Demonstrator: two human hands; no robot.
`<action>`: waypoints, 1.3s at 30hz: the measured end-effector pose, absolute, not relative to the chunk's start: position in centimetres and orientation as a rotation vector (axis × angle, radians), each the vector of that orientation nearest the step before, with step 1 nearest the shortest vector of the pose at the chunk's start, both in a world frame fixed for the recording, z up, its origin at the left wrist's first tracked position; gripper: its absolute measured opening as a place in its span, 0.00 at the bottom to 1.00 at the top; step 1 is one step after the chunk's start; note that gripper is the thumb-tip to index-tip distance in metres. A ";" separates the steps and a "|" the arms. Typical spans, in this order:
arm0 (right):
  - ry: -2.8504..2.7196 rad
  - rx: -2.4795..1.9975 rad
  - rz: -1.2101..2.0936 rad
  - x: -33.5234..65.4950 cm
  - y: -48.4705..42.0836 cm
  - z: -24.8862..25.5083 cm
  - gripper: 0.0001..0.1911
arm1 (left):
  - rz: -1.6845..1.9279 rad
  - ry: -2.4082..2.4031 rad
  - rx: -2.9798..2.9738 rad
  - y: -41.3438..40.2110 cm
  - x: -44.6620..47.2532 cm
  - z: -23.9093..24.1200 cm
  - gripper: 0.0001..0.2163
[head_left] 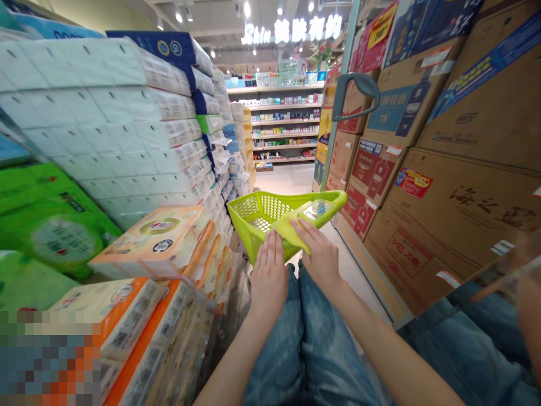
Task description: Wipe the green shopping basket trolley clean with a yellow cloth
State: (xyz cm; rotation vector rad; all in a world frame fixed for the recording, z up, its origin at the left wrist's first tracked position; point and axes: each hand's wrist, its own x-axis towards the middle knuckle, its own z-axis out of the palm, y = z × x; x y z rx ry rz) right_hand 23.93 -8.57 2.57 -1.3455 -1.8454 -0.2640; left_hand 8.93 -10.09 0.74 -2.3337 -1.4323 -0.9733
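Observation:
A lime-green plastic shopping basket (243, 225) with a perforated wall is in front of my knees, its long handle (336, 198) reaching to the right. A yellow cloth (288, 226) lies over the near rim, beside a clear label plate (316, 209) on the handle. My left hand (269, 262) grips the near rim at the cloth's left edge, fingers straight and together, thumb hidden. My right hand (318, 248) presses the cloth against the handle side, its fingers over the cloth and its palm hidden.
Stacked tissue packs (127, 118) rise at the left, with orange packs (156, 231) close to my left arm. Cardboard cartons (465, 208) stand behind a glass door with a grey handle (357, 96) at the right. Stocked shelves (285, 121) stand beyond the aisle.

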 end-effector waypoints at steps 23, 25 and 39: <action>-1.651 -1.284 -0.338 26.9 -6.8 0.1 0.43 | -0.965 -1.507 -2.284 -10.6 10.2 0.8 0.39; -1.720 -1.223 -0.290 25.9 -7.4 -0.1 0.42 | -0.955 -1.480 -2.274 -10.5 10.2 0.5 0.39; -1.772 -1.151 -0.326 24.7 -8.1 -0.7 0.39 | -0.848 -1.475 -2.273 -10.9 9.6 0.5 0.37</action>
